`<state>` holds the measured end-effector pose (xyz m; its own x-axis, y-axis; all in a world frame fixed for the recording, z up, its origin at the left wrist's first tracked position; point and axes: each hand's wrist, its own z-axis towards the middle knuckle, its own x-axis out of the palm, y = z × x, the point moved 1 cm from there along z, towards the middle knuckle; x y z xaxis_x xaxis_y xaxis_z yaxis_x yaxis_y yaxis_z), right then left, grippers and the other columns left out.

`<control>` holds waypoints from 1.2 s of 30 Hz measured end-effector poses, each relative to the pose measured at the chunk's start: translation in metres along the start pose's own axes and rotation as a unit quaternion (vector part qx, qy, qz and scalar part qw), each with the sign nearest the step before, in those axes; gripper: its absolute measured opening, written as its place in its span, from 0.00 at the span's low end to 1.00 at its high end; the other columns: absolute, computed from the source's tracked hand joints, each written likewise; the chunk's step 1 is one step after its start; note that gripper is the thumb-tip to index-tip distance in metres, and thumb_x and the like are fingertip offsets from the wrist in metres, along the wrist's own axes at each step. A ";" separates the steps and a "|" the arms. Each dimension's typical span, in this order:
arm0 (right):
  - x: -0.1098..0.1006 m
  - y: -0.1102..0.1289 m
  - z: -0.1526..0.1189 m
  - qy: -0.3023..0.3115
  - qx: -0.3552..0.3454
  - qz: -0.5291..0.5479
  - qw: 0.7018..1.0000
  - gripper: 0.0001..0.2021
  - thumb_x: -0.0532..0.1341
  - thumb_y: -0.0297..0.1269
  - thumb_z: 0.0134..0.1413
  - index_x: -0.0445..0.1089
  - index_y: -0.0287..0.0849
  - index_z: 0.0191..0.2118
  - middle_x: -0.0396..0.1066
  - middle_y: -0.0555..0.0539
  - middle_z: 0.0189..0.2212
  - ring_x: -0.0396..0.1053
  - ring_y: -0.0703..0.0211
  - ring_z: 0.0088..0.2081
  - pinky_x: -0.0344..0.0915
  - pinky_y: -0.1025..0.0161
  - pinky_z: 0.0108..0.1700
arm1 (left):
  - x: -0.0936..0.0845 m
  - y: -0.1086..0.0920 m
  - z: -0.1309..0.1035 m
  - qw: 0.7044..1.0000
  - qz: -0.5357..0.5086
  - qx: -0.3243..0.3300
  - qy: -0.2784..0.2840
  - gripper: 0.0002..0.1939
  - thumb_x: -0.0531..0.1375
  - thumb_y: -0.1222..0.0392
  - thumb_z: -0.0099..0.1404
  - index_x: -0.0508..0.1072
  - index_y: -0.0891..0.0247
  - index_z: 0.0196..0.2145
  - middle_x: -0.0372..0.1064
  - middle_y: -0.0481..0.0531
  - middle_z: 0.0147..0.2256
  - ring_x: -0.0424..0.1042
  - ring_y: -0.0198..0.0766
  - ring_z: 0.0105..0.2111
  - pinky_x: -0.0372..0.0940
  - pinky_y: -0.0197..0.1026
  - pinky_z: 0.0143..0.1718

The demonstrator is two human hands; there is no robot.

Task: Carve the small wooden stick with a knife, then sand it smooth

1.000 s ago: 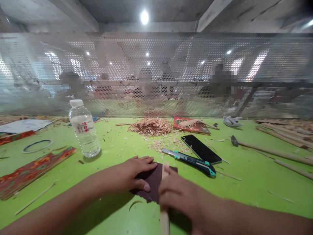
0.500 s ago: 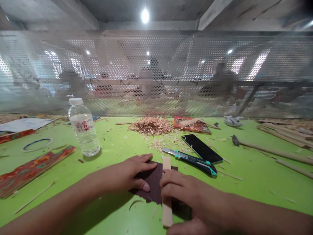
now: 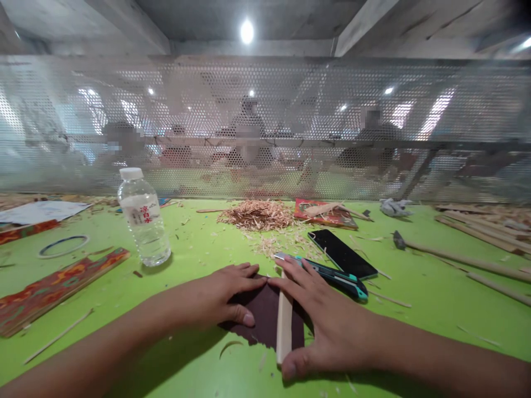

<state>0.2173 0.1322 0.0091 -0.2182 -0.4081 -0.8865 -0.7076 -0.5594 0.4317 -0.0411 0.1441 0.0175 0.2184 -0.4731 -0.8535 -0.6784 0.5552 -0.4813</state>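
**A:** Which step is this?

**B:** I'd judge it to be sanding. The left hand [image 3: 219, 296] lies flat, its fingers stretched out and pressing on the near-left part of a dark brown sheet of sandpaper [image 3: 259, 309], with the thumb on the sheet's near edge. The right hand [image 3: 327, 320] is also spread flat. Its fingers reach forward and left over a pale wooden strip [image 3: 284, 326], and its thumb sits by the strip's near end.

**A:** So it isn't gripping the strip?

**B:** It looks more like pressing than gripping, though the palm hides the strip's right edge, so I can't be sure. The strip lies on the sandpaper between the two hands, running away from the person.

**A:** What would the next move call for?

**B:** Even downward pressure along the strip, I'd think, with the left fingers pinning the sheet so it doesn't creep on the smooth green table [image 3: 415, 309].

**A:** And the materials?

**B:** The sheet is matt, thin and ragged along its near edge, and the strip is flat, narrow and straight. Just past the right fingertips is a teal-and-black utility knife [image 3: 332, 273], with a glossy black phone [image 3: 341, 253] beyond it. Further out is a heap of curly wood shavings [image 3: 257, 214].
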 end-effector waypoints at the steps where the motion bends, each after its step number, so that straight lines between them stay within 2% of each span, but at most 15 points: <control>1: -0.001 0.001 0.000 0.002 -0.003 -0.003 1.000 0.63 0.70 0.71 0.38 0.48 0.45 0.75 0.30 0.33 0.76 0.27 0.24 0.74 0.27 0.27 0.70 | 0.000 0.000 0.000 1.000 -0.002 0.000 -0.001 0.38 0.63 0.44 0.72 0.56 0.56 0.72 0.41 0.63 0.73 0.43 0.57 0.72 0.44 0.60 0.70; 4: 0.000 0.007 -0.004 -0.002 -0.023 0.002 1.000 0.61 0.70 0.70 0.40 0.51 0.43 0.74 0.37 0.32 0.75 0.30 0.25 0.74 0.22 0.28 0.69 | 0.002 0.003 0.001 1.000 -0.004 0.005 -0.001 0.38 0.63 0.42 0.71 0.56 0.56 0.72 0.41 0.62 0.73 0.43 0.57 0.72 0.43 0.60 0.70; 7: 0.003 0.015 -0.011 -0.004 -0.067 0.026 0.997 0.56 0.69 0.69 0.42 0.56 0.46 0.72 0.43 0.36 0.75 0.33 0.29 0.74 0.20 0.31 0.70 | 0.004 0.007 0.001 1.000 -0.004 0.018 -0.004 0.38 0.62 0.41 0.71 0.55 0.53 0.72 0.40 0.60 0.73 0.42 0.57 0.72 0.43 0.61 0.70; 9: 0.004 0.018 -0.012 0.000 -0.078 0.035 0.996 0.55 0.69 0.69 0.42 0.57 0.46 0.72 0.43 0.37 0.75 0.33 0.30 0.74 0.22 0.33 0.71 | 0.004 0.008 0.001 1.000 -0.002 0.022 -0.005 0.38 0.62 0.42 0.72 0.55 0.52 0.73 0.40 0.59 0.73 0.43 0.56 0.72 0.44 0.61 0.70; 13: -0.002 0.014 -0.005 0.009 0.001 0.009 1.000 0.65 0.68 0.75 0.36 0.52 0.37 0.73 0.35 0.30 0.75 0.27 0.24 0.74 0.27 0.29 0.70 | 0.003 0.006 0.001 1.000 0.008 0.001 0.004 0.38 0.62 0.44 0.72 0.54 0.53 0.73 0.39 0.59 0.73 0.42 0.55 0.73 0.43 0.60 0.70; 15: -0.003 0.013 -0.003 0.005 0.021 0.000 1.000 0.65 0.66 0.75 0.37 0.53 0.35 0.73 0.34 0.27 0.75 0.26 0.23 0.74 0.31 0.27 0.70 | 0.002 0.004 0.001 1.000 0.009 -0.002 0.006 0.39 0.63 0.44 0.72 0.53 0.53 0.73 0.38 0.60 0.73 0.42 0.56 0.73 0.44 0.60 0.70; 18: 0.001 0.015 -0.006 0.005 -0.016 0.011 1.000 0.59 0.68 0.71 0.40 0.55 0.38 0.72 0.39 0.30 0.75 0.30 0.25 0.74 0.31 0.27 0.70 | 0.001 0.004 0.001 1.000 0.002 0.016 0.004 0.39 0.64 0.43 0.70 0.56 0.51 0.72 0.40 0.60 0.73 0.43 0.58 0.72 0.44 0.62 0.69; 21: 0.004 0.015 -0.009 0.002 -0.049 0.021 0.999 0.58 0.70 0.68 0.39 0.58 0.38 0.70 0.44 0.30 0.74 0.35 0.25 0.74 0.30 0.28 0.70 | 0.001 0.004 0.000 1.000 -0.005 0.021 0.008 0.40 0.66 0.42 0.69 0.57 0.53 0.72 0.40 0.61 0.73 0.42 0.59 0.72 0.44 0.61 0.69; 26: 0.000 0.011 -0.003 -0.029 -0.016 -0.028 0.999 0.58 0.67 0.73 0.38 0.62 0.30 0.66 0.50 0.23 0.70 0.37 0.23 0.73 0.33 0.26 0.70 | -0.001 0.002 -0.001 1.000 0.005 0.024 0.008 0.39 0.64 0.40 0.69 0.57 0.52 0.72 0.37 0.60 0.73 0.40 0.59 0.72 0.45 0.61 0.69; 31: 0.001 0.015 -0.005 0.016 -0.036 -0.003 0.999 0.52 0.69 0.69 0.39 0.64 0.36 0.64 0.48 0.28 0.71 0.35 0.23 0.73 0.35 0.27 0.70 | -0.003 0.000 -0.003 0.999 0.004 0.026 0.032 0.41 0.64 0.36 0.67 0.56 0.49 0.72 0.36 0.58 0.74 0.39 0.59 0.72 0.45 0.60 0.69; 36: 0.000 0.013 -0.003 -0.035 -0.004 -0.035 0.999 0.50 0.69 0.68 0.39 0.66 0.33 0.60 0.51 0.25 0.68 0.38 0.23 0.72 0.40 0.28 0.70 | -0.006 -0.003 -0.004 0.999 0.000 0.021 0.037 0.41 0.64 0.37 0.68 0.58 0.51 0.71 0.35 0.59 0.73 0.39 0.60 0.72 0.44 0.60 0.69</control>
<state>0.2097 0.1232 0.0156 -0.2155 -0.3172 -0.9236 -0.7175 -0.5901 0.3701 -0.0431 0.1428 0.0248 0.1645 -0.5210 -0.8376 -0.6483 0.5828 -0.4899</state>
